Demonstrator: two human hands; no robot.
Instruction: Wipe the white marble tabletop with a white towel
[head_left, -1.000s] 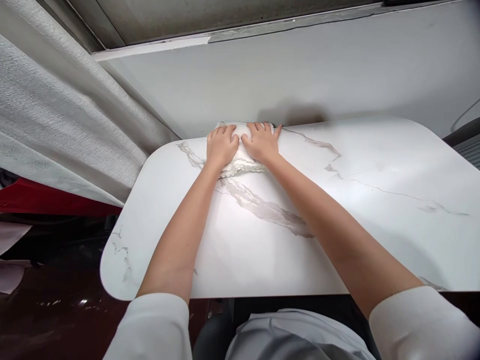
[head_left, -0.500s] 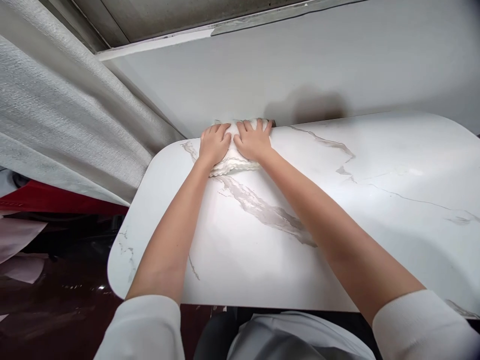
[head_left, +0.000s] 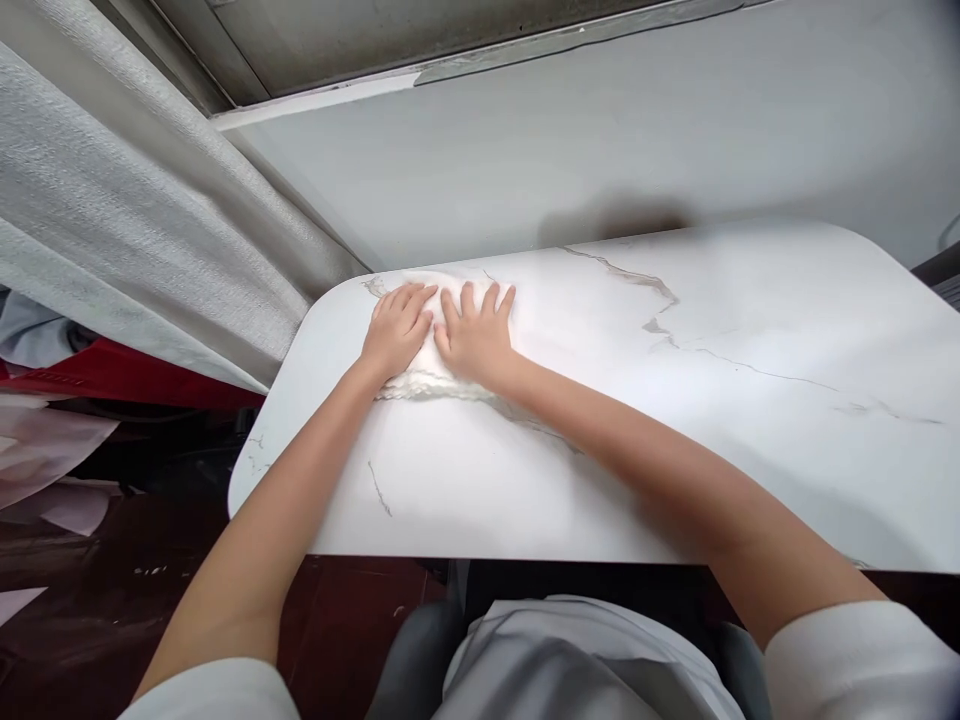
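Observation:
Both of my hands lie side by side on a white cloth (head_left: 424, 384) at the far left part of a white marble-patterned table (head_left: 675, 430). My left hand (head_left: 396, 328) presses flat on the cloth, fingers stretched out and close together. Right beside it, my right hand (head_left: 474, 333) rests flat on the same cloth with fingers slightly spread. The cloth shows as a crumpled edge under the heels of both hands; most of it is hidden beneath them.
A grey wall (head_left: 600, 140) runs right behind the table. A grey curtain (head_left: 112, 230) hangs at the left. Below it lie something red (head_left: 112, 375) and pale sheets (head_left: 45, 450) on a dark floor. My lap and a chair show below the table's near edge.
Both hands, with the cloth under them, have slid from the table's far edge toward me and a little to the left. The camera view has shifted slightly.

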